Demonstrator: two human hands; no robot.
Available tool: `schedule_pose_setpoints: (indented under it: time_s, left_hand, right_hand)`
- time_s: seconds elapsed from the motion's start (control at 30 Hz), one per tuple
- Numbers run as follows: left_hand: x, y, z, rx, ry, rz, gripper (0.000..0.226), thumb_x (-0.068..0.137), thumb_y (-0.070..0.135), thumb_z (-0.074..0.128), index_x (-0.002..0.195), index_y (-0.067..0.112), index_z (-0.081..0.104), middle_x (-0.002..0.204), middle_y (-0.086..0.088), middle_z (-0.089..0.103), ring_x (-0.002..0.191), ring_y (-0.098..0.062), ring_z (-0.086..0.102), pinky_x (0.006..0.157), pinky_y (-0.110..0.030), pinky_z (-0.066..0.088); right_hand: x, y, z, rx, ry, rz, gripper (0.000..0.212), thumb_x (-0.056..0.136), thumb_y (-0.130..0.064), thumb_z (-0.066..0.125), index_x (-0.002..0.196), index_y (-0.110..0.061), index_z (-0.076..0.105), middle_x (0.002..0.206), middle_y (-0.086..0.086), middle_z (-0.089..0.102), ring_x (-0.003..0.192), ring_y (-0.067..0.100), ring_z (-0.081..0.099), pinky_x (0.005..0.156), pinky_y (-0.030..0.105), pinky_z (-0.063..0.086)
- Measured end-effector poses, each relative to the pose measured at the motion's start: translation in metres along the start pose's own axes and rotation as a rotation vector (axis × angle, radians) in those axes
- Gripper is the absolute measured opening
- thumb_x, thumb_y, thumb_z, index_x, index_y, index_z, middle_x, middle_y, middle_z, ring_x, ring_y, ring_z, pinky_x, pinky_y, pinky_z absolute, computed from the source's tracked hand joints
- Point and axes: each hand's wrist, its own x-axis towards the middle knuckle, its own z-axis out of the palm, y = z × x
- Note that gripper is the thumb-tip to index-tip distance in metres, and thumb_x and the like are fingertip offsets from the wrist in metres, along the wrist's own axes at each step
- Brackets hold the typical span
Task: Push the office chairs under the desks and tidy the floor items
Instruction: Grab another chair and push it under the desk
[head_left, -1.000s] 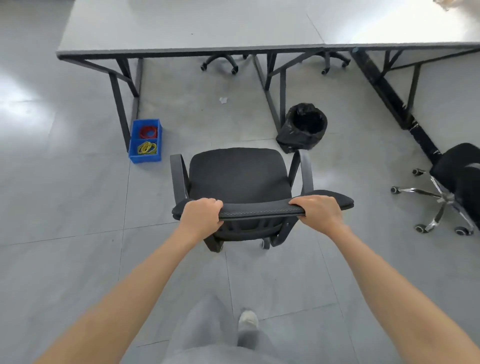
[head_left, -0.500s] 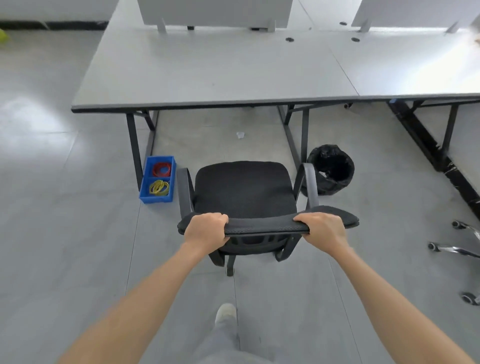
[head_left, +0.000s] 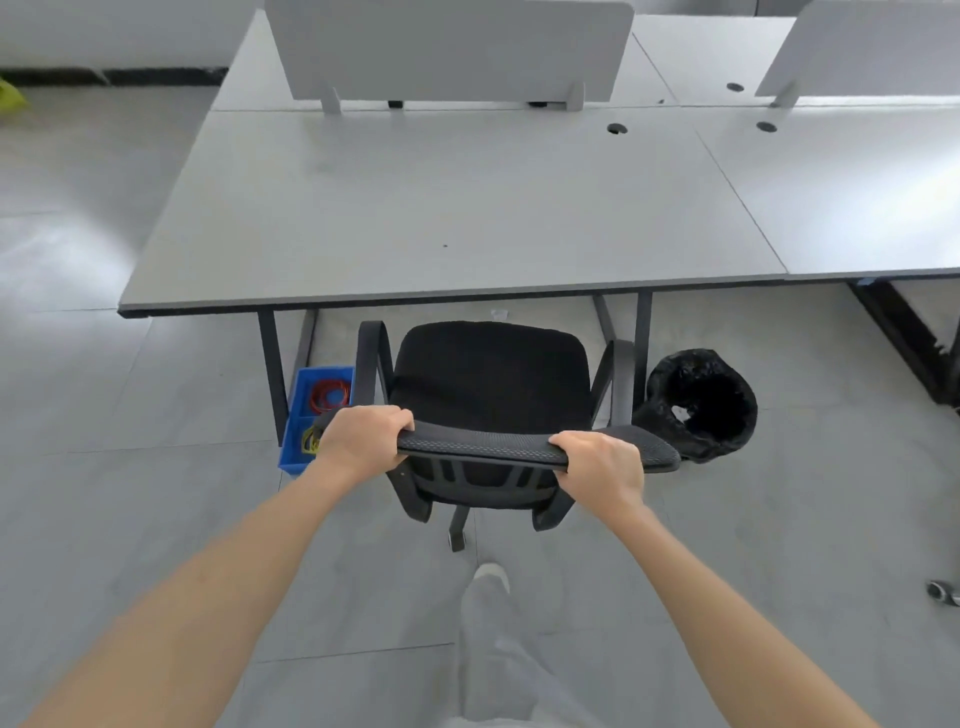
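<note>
Far left: pale grey tiled floor (head_left: 93, 395), glare patch, something lime-green at the wall edge. Blue bin (head_left: 306, 415) on floor beside left desk leg (head_left: 272, 374), red and yellow loops inside, just left of the chair.

Left hand (head_left: 363, 441) wrapped over left end of backrest top, grip clamped on it. Office chair (head_left: 491, 384) centred before the desk (head_left: 447, 208), seat front just at the desk edge, armrests not yet under. Small white scrap (head_left: 498, 314) on floor beneath the desk, ahead of the seat.

Right hand (head_left: 597, 467) likewise clamped on backrest top, right of centre.

Step in hand, by judgement: rolling chair in. Best pushed straight and evenly on both sides, keeping armrests between the legs, left arm clear of the bin, right arm clear of right desk leg (head_left: 643, 343). Armrest height against desk underside worth watching.

Right: black-bagged waste bin (head_left: 698, 405) tipped on floor, near the right leg. Second desk (head_left: 857, 197) adjoining, divider panels behind. Chrome caster at far right edge.
</note>
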Motion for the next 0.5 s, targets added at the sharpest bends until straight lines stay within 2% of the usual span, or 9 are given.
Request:
schedule_pose_setpoints:
  time_s: [0.1, 0.3, 0.5]
  left_hand:
    - [0.035, -0.020, -0.009, -0.023, -0.011, -0.022, 0.017, 0.082, 0.025, 0.057, 0.097, 0.023, 0.062, 0.096, 0.005, 0.069, 0.083, -0.018, 0.063, 0.066, -0.025, 0.048]
    - [0.098, -0.056, -0.025, -0.047, -0.024, -0.021, 0.020, 0.080, 0.018, 0.056, 0.099, 0.022, 0.062, 0.098, 0.003, 0.068, 0.086, -0.021, 0.062, 0.067, -0.028, 0.049]
    - [0.141, -0.087, -0.029, -0.050, -0.022, 0.036, 0.024, 0.077, 0.018, 0.059, 0.101, 0.019, 0.063, 0.097, 0.003, 0.069, 0.086, -0.023, 0.062, 0.067, -0.032, 0.052]
  right_hand:
    - [0.041, -0.005, 0.001, -0.003, -0.027, -0.002, 0.018, 0.065, -0.020, 0.071, 0.082, -0.023, 0.071, 0.071, -0.006, 0.072, 0.066, 0.021, 0.067, 0.049, 0.024, 0.044]
    - [0.110, -0.013, 0.003, 0.024, -0.068, 0.026, 0.024, 0.070, -0.021, 0.068, 0.094, -0.019, 0.071, 0.082, -0.002, 0.074, 0.077, 0.024, 0.068, 0.059, 0.030, 0.051]
    - [0.156, -0.019, 0.004, 0.004, -0.126, 0.057, 0.036, 0.080, -0.026, 0.061, 0.116, -0.023, 0.063, 0.107, -0.004, 0.070, 0.100, 0.020, 0.064, 0.076, 0.030, 0.050]
